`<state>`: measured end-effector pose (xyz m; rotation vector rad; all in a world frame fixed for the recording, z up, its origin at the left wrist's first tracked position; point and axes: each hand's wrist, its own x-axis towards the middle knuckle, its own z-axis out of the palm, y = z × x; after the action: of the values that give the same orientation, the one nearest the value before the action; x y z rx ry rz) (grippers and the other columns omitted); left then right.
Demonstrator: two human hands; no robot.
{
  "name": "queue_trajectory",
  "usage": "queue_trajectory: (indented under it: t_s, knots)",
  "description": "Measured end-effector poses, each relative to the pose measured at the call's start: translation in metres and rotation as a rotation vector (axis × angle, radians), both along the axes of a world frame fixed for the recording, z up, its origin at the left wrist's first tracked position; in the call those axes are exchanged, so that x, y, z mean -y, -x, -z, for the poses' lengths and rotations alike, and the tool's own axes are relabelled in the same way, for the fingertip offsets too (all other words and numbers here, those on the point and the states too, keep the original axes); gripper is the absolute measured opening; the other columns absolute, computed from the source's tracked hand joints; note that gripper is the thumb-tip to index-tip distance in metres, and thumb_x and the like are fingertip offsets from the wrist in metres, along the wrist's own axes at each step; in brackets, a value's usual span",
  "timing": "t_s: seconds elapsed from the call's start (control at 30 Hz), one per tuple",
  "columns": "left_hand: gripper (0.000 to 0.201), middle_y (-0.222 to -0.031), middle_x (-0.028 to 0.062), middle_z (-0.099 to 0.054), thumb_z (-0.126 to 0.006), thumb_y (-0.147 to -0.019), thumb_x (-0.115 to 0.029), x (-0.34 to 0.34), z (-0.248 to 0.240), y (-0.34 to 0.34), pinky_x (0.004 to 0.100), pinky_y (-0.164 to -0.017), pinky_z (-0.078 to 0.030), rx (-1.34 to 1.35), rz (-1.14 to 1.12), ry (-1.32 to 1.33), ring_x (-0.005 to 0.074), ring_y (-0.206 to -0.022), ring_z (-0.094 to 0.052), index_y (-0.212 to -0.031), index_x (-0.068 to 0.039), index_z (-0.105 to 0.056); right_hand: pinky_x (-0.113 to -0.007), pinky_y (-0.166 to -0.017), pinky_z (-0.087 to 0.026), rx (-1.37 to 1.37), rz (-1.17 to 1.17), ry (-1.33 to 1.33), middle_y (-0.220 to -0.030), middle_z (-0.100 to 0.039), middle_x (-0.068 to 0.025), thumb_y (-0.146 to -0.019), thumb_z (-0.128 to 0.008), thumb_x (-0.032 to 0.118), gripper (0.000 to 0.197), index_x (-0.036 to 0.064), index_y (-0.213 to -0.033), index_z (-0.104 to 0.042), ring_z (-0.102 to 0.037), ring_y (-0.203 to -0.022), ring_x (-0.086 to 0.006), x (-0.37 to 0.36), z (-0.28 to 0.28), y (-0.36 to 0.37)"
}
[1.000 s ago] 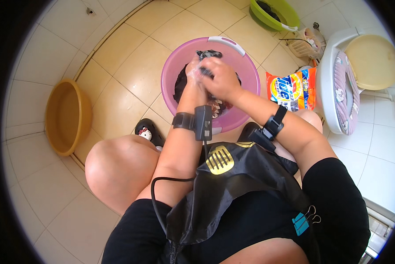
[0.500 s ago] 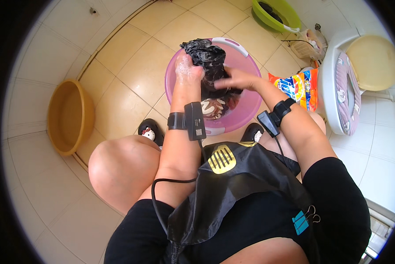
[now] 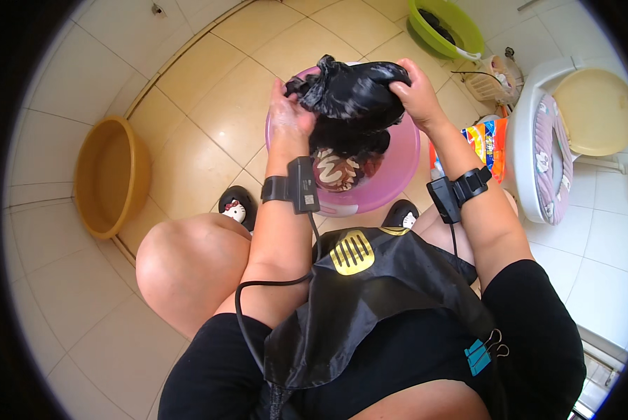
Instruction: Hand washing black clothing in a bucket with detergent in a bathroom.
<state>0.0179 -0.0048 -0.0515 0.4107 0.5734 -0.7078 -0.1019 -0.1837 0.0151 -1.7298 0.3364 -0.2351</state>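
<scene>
A wet black garment (image 3: pixel 359 91), streaked with suds, is stretched between my two hands above a pink basin (image 3: pixel 401 175). My left hand (image 3: pixel 291 117), foamy on its back, grips the bunched left end. At the other end, my right hand (image 3: pixel 420 96) pinches the cloth's edge between thumb and fingers. More black cloth hangs down into the basin below. Beside that cloth, a brown and cream patterned fabric (image 3: pixel 335 170) lies in the basin. The exact kind of garment cannot be made out.
An orange-brown basin (image 3: pixel 140 178) leans by the left wall. At the far right stands a green basin (image 3: pixel 473 35) with dark cloth inside. An orange and blue detergent bag (image 3: pixel 494 143) is next to the white toilet (image 3: pixel 534 189). A plastic basket (image 3: pixel 485 85) sits behind it.
My right hand has moved up and taken hold of the black garment's right end. The garment is now spread wider between both hands, where before it was bunched at my left hand.
</scene>
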Motion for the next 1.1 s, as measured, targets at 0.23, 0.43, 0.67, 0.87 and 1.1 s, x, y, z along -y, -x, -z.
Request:
queue_trajectory:
  t_s: [0.23,0.43,0.67,0.87,1.1]
  knots:
    - [0.031,-0.078,0.0095,-0.062,-0.057,-0.082,-0.040,0.049,0.025,0.040,0.0407,-0.069,-0.049,0.088,0.380,0.162,0.0259,-0.069,-0.059,-0.084,-0.009,-0.060,-0.041,-0.068,-0.047,-0.084,-0.134,0.791,-0.080,-0.061,-0.0152,-0.073,-0.056,0.032,0.029,0.0075,-0.089,-0.058,-0.059,-0.076,-0.0335,-0.068,0.022,0.002]
    - [0.023,-0.084,0.0113,-0.061,-0.052,-0.085,-0.022,0.054,0.050,0.052,0.0407,-0.063,-0.049,0.198,0.217,0.009,0.0243,-0.072,-0.059,-0.092,-0.001,-0.058,-0.044,-0.063,-0.045,0.041,-0.123,0.808,-0.071,-0.057,-0.0157,-0.080,-0.053,0.026,0.020,0.0058,-0.082,-0.057,-0.056,-0.071,-0.0362,-0.072,0.021,0.008]
    - [0.022,-0.090,0.0117,-0.060,-0.044,-0.090,-0.020,0.038,0.056,0.039,0.0375,-0.068,-0.049,0.135,0.148,0.235,0.0258,-0.078,-0.059,-0.092,-0.003,-0.056,-0.043,-0.070,-0.045,0.128,0.009,0.812,-0.082,-0.058,-0.0176,-0.082,-0.051,0.026,0.022,0.0045,-0.083,-0.058,-0.055,-0.079,-0.0377,-0.093,0.012,-0.002]
    - [0.042,-0.099,0.0122,-0.057,-0.051,-0.088,-0.034,0.067,-0.028,0.083,0.0398,-0.068,-0.046,0.202,0.493,-0.640,0.0230,-0.083,-0.055,-0.106,0.004,-0.052,-0.043,-0.073,-0.044,-0.305,0.152,0.732,-0.084,-0.061,-0.0177,-0.085,-0.047,0.026,0.026,0.0061,-0.082,-0.063,-0.056,-0.084,-0.0354,-0.037,0.023,-0.005]
    - [0.033,-0.106,0.0086,-0.056,-0.046,-0.090,-0.035,0.021,0.050,0.062,0.0410,-0.084,-0.042,0.530,0.127,0.421,0.0242,-0.097,-0.053,-0.105,-0.007,-0.054,-0.044,-0.068,-0.044,0.177,-0.104,0.712,-0.077,-0.056,-0.0153,-0.082,-0.050,0.025,0.021,0.0084,-0.074,-0.061,-0.055,-0.076,-0.0373,-0.117,0.001,0.001]
